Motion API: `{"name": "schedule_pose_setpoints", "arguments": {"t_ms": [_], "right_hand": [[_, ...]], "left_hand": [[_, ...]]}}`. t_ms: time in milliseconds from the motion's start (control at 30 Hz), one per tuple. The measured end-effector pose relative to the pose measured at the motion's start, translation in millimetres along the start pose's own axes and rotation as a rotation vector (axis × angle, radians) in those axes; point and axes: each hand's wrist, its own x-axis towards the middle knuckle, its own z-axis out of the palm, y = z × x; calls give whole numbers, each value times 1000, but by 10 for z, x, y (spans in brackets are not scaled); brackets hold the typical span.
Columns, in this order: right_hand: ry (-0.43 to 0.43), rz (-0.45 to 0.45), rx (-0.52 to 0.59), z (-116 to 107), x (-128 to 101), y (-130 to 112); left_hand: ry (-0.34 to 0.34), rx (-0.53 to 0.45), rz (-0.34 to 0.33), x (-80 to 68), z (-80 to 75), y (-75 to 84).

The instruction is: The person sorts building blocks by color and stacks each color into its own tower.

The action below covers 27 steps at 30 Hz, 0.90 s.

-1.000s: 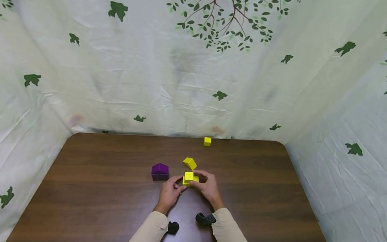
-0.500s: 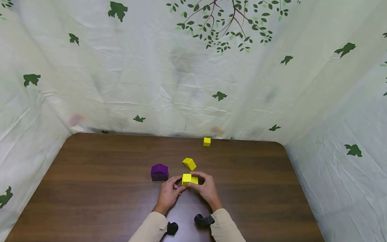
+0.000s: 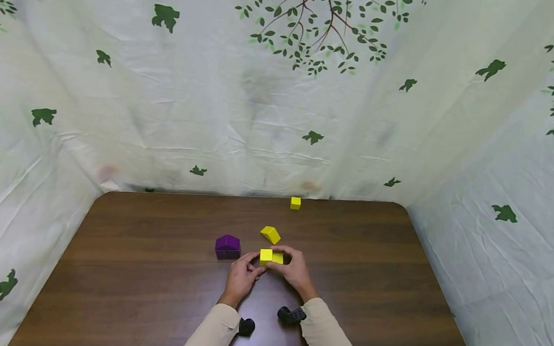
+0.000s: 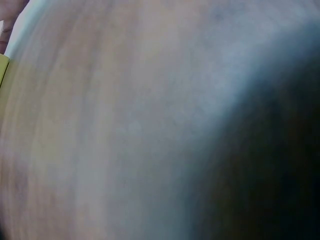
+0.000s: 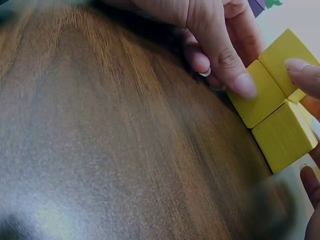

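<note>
Two yellow cubes stand side by side on the table, and a third yellow cube (image 5: 280, 52) sits on top of the left one. My left hand (image 3: 239, 282) grips the lower left cube (image 5: 265, 107), its thumb on the near face. With thumb and forefinger, my right hand (image 3: 299, 273) pinches the upper cube from front and back. The lower right cube (image 5: 285, 137) lies beneath the right hand. In the left wrist view only a sliver of a yellow cube (image 4: 3, 66) shows at the edge.
Just behind the hands lies a yellow triangular block (image 3: 270, 234). A further yellow cube (image 3: 296, 203) is at the table's far edge. To the left stands a purple block stack (image 3: 228, 247) with a peaked top. Patterned cloth (image 3: 190, 108) hangs behind the brown table (image 3: 153, 282).
The upper yellow cube has shifted left and down from between the two lower cubes to over the left one, with the right hand's fingers on it. The left hand has stayed nearly still.
</note>
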Motion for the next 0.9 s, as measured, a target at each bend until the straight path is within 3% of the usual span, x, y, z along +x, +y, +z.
{"name": "schedule_pose_setpoints", "arguments": {"t_ms": [167, 333, 500, 700, 900], "right_hand": [[-35, -28, 31, -33, 1, 7], [-72, -13, 53, -213, 52, 138], [32, 43, -11, -476, 202, 428], [199, 122, -1, -695, 496, 515], [202, 174, -70, -771, 902, 536]], "left_hand": [[6, 7, -9, -3, -14, 11], [12, 7, 1, -10, -13, 23], [16, -10, 3, 0, 13, 25], [10, -18, -1, -2, 12, 9], [7, -16, 3, 0, 5, 22]]}}
